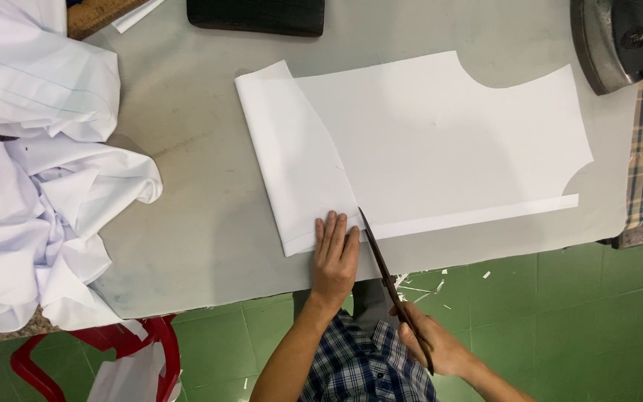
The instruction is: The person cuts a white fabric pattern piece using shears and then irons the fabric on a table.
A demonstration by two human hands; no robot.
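Observation:
A white paper pattern piece (448, 134) lies on top of folded white fabric (288, 164) on a grey table (202, 223). My left hand (335, 257) presses flat on the fabric's near edge, fingers together. My right hand (433, 346) grips long dark scissors (385, 268), whose blades point up at the fabric's near edge, just right of my left hand, along the pattern's side.
A heap of white cloth (31, 186) covers the table's left end. A dark pad (258, 15) lies at the far edge. A metal iron (619, 41) sits at the far right. Paper scraps (418, 286) litter the green tiled floor, beside a red stool (113, 357).

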